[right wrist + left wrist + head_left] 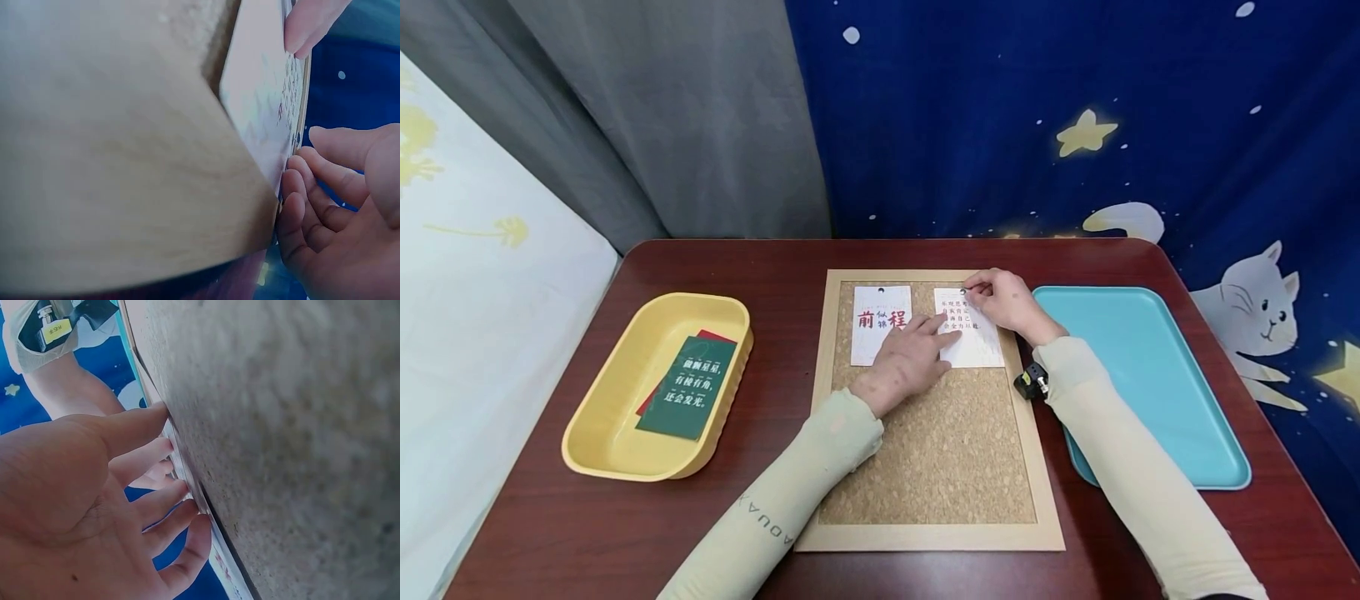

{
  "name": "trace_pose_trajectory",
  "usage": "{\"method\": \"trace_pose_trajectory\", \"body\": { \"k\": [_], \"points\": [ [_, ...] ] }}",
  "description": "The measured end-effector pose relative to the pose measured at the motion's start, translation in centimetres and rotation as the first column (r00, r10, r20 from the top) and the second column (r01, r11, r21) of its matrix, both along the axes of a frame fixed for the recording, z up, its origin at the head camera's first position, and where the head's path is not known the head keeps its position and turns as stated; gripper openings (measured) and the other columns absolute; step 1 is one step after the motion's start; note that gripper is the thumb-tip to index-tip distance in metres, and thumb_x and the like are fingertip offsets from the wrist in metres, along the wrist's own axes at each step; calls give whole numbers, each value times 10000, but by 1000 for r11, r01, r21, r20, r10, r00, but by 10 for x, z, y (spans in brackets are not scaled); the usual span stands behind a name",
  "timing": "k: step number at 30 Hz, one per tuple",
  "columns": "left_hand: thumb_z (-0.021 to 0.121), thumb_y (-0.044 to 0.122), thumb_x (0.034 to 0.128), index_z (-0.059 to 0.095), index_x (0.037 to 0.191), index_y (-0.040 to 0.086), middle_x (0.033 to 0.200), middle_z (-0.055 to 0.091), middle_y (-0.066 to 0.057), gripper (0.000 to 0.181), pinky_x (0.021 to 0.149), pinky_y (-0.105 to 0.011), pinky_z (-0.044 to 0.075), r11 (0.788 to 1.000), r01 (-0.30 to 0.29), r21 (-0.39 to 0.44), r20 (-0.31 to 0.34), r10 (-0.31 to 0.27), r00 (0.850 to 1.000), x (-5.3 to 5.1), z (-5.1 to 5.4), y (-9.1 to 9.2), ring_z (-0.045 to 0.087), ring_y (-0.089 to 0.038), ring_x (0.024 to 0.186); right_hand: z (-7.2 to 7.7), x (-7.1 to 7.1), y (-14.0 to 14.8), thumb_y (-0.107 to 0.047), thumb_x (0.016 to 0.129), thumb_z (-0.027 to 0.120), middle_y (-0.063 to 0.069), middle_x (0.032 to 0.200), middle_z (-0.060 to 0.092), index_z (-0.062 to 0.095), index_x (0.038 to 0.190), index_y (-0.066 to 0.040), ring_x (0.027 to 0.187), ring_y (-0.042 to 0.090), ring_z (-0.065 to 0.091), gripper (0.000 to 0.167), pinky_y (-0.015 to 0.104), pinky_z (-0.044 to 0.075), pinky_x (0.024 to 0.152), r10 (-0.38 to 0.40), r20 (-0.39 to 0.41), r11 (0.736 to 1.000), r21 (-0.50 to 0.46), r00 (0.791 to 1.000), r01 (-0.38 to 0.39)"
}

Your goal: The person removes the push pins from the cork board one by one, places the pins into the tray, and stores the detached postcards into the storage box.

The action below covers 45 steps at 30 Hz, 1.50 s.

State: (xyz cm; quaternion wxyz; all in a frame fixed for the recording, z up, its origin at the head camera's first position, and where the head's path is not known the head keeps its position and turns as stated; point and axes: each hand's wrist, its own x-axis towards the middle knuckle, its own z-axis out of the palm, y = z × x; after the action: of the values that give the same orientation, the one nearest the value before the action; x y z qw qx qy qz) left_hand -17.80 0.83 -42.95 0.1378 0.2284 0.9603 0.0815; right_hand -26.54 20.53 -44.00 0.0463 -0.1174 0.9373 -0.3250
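A wood-framed corkboard (940,450) lies on the table, with two white cards at its far end. The left card (867,346) bears red and blue characters and a dark pin (882,290) at its top. On the right card (977,350) are printed lines, and another dark pin (963,292) sits at its top edge. My left hand (906,362) rests extended fingers on the right card's left side. Beside the right card's pin, the right hand (1003,302) touches the card's top corner with bent fingers. The right wrist view shows a gap between thumb (325,139) and forefinger.
Left of the board stands a yellow bin (617,425) holding a green card (688,387) with white characters over a red one (646,403). A blue tray (1150,375) lies to the right, partly behind the right forearm. Curtains hang beyond the table (775,517).
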Motion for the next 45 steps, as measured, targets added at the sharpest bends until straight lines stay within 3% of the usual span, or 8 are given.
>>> {"method": "trace_pose_trajectory", "body": {
  "k": [17,33,45],
  "points": [
    [568,401,1066,419,1593,360,1736,279,42,549,1211,-492,408,1000,-4,-1,5,4,1000,-1,-1,-3,274,-187,1598,-4,-6,-3,-88,994,655,170,1029,738,760,1132,-38,922,279,660,181,336,483,832,19,-30,1000,-2,999,-19],
    [557,388,1074,416,1596,348,1740,265,45,542,1206,-519,409,1000,9,-6,7,-9,1000,-1,1,-2,260,-200,1607,-4,-12,-4,-130,994,677,146,1013,735,727,1052,-75,942,278,674,95,353,466,851,-8,-8,999,44,1000,8],
    [549,419,1072,395,1603,367,1742,256,55,556,1181,-510,436,1000,9,-25,8,-8,1000,-1,0,-1,266,-169,1596,-3,-14,-5,-164,1024,650,138,1031,723,737,1067,-57,944,265,647,145,363,475,872,-34,51,998,61,998,31]
  ]
}}
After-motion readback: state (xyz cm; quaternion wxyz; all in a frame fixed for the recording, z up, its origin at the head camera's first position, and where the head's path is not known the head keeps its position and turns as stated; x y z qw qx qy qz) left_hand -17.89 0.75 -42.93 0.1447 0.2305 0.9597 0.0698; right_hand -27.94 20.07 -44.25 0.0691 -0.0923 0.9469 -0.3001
